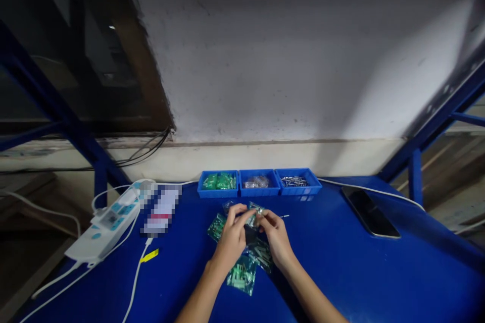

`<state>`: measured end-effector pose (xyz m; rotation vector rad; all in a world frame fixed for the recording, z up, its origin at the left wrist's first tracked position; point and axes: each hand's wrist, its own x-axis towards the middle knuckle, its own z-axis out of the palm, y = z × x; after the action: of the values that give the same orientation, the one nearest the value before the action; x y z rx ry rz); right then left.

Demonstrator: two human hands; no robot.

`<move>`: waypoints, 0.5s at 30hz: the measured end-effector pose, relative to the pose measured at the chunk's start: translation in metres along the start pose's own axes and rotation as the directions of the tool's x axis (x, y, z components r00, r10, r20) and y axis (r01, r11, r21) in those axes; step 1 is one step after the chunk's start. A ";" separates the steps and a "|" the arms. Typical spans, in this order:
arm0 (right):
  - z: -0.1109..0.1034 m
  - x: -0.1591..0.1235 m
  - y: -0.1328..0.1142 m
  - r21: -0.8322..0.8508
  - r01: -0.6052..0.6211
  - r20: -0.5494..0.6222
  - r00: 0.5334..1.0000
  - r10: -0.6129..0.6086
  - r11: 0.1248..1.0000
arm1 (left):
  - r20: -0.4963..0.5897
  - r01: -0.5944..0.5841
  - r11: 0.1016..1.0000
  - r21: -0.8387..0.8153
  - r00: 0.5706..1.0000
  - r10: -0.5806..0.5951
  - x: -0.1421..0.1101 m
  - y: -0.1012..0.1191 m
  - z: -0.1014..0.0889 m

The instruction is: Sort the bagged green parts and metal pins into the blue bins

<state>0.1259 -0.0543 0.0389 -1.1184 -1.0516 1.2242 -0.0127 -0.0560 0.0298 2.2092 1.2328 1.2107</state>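
A small clear plastic bag point(254, 209) is between my two hands, above the middle of the blue table. My left hand point(233, 232) is closed at the bag's left side, its index finger reaching across the bag. On the other side, the thumb and fingers of my right hand point(276, 234) pinch the bag's edge. Below and around my hands lie several filled bags: one with green pieces point(216, 227), one with pale green pieces point(242, 275) and one with thin metal pieces point(262, 255). Beside my right fingers a thin metal piece point(284, 216) shows.
Along the back stand three blue bins, holding green packets point(220, 180), clear brownish pieces point(256, 181) and metal pins or screws point(294, 181). A white power strip point(102, 232) with cables and a blurred phone-like thing point(162, 209) lie left. At right lies a dark phone point(369, 212).
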 end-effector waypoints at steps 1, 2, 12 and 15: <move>0.000 0.001 0.001 0.005 0.012 -0.019 1.000 -0.012 1.000 | -0.013 0.030 0.999 -0.029 0.999 -0.031 0.001 0.002 -0.001; -0.001 0.001 0.002 0.001 0.037 -0.031 0.999 -0.037 0.999 | -0.037 0.069 0.996 -0.061 0.997 -0.071 0.001 0.003 -0.002; 0.003 -0.008 0.014 -0.480 0.602 0.226 0.788 -0.573 0.638 | 0.016 0.424 0.530 -0.735 0.792 -0.611 0.007 -0.002 -0.004; 0.003 -0.018 0.009 -0.540 0.607 0.247 0.776 -0.580 0.583 | 0.064 0.360 0.320 -0.876 0.746 -0.663 -0.002 0.007 -0.004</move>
<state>0.1200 -0.0718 0.0305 -1.0461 -1.7529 0.3550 -0.0126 -0.0621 0.0361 0.7765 0.9665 1.4430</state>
